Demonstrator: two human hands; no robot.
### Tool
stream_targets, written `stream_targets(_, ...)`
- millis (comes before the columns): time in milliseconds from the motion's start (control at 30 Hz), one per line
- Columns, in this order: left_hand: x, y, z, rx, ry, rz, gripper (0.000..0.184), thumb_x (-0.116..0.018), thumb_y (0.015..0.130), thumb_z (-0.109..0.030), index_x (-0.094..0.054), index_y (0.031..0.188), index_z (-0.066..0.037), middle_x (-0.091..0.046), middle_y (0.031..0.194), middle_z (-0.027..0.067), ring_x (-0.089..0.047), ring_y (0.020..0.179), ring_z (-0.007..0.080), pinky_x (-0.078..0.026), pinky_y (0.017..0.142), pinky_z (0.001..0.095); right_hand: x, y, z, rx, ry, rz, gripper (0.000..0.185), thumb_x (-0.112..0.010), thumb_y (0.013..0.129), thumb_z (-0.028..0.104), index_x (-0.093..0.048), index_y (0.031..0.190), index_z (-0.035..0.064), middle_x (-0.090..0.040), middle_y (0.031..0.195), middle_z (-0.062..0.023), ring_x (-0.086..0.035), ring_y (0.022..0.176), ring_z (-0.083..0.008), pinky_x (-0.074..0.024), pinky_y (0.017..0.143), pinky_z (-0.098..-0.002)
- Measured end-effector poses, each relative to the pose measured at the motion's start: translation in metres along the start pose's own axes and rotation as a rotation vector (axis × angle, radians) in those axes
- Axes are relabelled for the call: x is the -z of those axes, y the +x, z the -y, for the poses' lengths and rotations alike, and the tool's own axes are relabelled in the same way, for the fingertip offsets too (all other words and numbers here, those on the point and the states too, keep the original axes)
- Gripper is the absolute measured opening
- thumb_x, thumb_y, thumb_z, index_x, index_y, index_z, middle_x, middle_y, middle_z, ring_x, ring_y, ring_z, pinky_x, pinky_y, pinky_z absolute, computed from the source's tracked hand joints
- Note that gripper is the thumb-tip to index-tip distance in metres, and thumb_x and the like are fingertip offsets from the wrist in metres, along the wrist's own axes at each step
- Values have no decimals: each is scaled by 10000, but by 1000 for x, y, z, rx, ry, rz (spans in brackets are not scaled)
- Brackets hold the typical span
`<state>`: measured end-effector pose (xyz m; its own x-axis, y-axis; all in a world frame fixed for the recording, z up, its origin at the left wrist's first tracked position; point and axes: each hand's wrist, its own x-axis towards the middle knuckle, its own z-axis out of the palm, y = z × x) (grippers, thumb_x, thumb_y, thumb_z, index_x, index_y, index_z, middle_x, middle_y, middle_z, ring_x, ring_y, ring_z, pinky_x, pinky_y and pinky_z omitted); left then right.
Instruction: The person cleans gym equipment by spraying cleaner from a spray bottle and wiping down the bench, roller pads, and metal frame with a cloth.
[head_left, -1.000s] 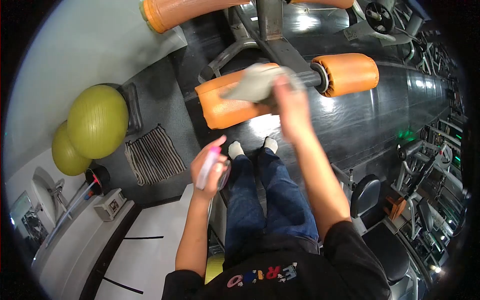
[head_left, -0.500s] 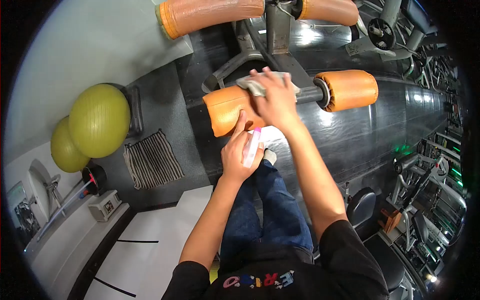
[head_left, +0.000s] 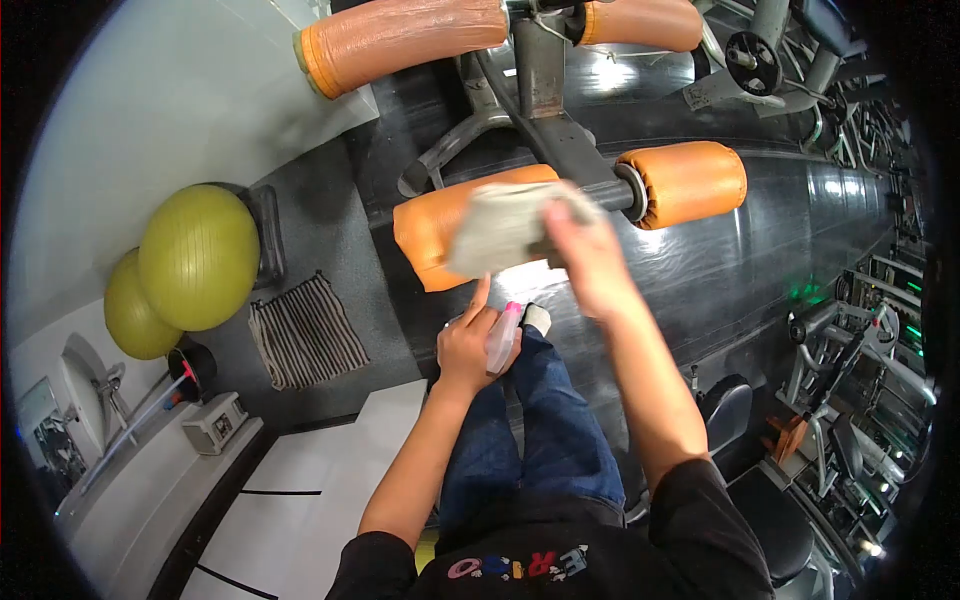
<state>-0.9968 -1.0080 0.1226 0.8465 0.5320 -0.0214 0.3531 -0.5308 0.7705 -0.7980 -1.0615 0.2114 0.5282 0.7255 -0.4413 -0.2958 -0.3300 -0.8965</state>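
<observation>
My right hand (head_left: 582, 248) grips a pale grey cloth (head_left: 500, 228), blurred by motion, which hangs in front of the left orange roller pad (head_left: 425, 232) and hides part of it. Whether the cloth touches the pad I cannot tell. Below the pad, my left hand (head_left: 470, 345) is wrapped round a small clear bottle (head_left: 502, 345) with a pink top, its index finger pointing up toward the pad. To the right, a second orange pad (head_left: 695, 184) sits on the same dark bar (head_left: 607, 195).
Longer orange pads (head_left: 410, 38) cross the top, on a grey metal frame (head_left: 541, 75). Green exercise balls (head_left: 198, 257) and a striped mat (head_left: 310, 332) lie at left. Gym machines (head_left: 850, 350) and a black seat (head_left: 725, 410) stand at right.
Since half a second ago, the cloth has come off its flattened position on the pad and spread toward the lower left with my right hand. My left hand has moved slightly down, still holding the bottle.
</observation>
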Motion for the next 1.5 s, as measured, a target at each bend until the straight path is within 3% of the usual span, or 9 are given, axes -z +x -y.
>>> stream_targets(133, 7, -5, 9, -17, -126, -27, 203, -677, 795, -178, -661, 898, -4, -667, 1081, 202, -678, 785, 337, -541, 658, 366, 57, -43, -19, 199, 395, -504, 482, -579, 962, 384, -547, 1268, 13, -605, 1212, -91, -572, 1104, -177, -443, 946, -334)
stream_targets(267, 18, -5, 6, 32, -333, -61, 175, -625, 848, -115, -665, 949, 22, -675, 898, 158, -673, 683, 273, -531, 644, 326, 87, -74, -63, 159, 377, -674, 493, -562, 976, 364, -507, 1301, -3, -566, 1281, -109, -527, 1197, -198, -399, 1010, -346)
stream_targets(333, 22, -1, -3, 378, -688, -146, 146, -612, 869, -131, -629, 856, 14, -635, 751, 124, -643, 594, 213, -513, 562, 308, 83, -84, -77, 76, 409, -684, 493, -553, 979, 374, -507, 1301, 3, -571, 1270, -105, -533, 1178, -197, -409, 996, -352)
stream_targets(600, 40, 30, -23, 617, -739, -166, 304, -541, 929, -287, -622, 893, 4, -620, 754, 79, -613, 595, 163, -480, 569, 282, 50, -90, -93, -16, 266, -444, 355, -547, 989, 331, -584, 1204, 52, -619, 1139, -39, -550, 1055, -139, -425, 894, -296)
stream_targets(933, 54, 35, 17, 475, -1046, -262, 391, -526, 972, -378, -599, 1040, 0, -654, 906, 88, -616, 657, 118, -508, 659, 277, 52, -66, -62, 103, 10, -528, 310, -466, 1019, 218, -576, 1189, -17, -618, 1139, -75, -544, 1089, -149, -395, 977, -288)
stream_targets(1067, 50, 40, 23, 507, -1091, -257, 394, -483, 980, -401, -598, 989, -24, -652, 916, 97, -606, 661, 126, -510, 674, 291, 10, -9, -48, 718, -844, -412, 356, -538, 901, 79, -581, 1254, 56, -583, 1287, -140, -514, 1270, -284, -380, 1061, -399)
stream_targets(1233, 28, 29, 46, 425, -1203, -301, 381, -473, 962, -397, -586, 948, -33, -633, 885, 108, -607, 693, 151, -498, 715, 292, -58, 40, -45, 671, -1090, 9, 466, -605, 808, 84, -577, 1267, 157, -554, 1366, -50, -482, 1305, -251, -408, 1012, -470)
stream_targets(1333, 21, 28, 50, 345, -1071, -312, 364, -477, 960, -392, -571, 977, -41, -627, 888, 93, -604, 662, 152, -524, 712, 320, -37, 70, -40, 823, -1347, -158, 379, -603, 815, 124, -615, 1187, 191, -619, 1259, -57, -554, 1218, -239, -438, 952, -470)
stream_targets(1500, 13, 19, 54, 262, -964, -291, 356, -446, 972, -370, -556, 979, -32, -619, 905, 124, -611, 815, 175, -506, 752, 323, -28, 90, -7, 342, -1325, -28, 263, -609, 825, 215, -646, 1085, 201, -679, 1053, -64, -636, 1038, -266, -449, 932, -462)
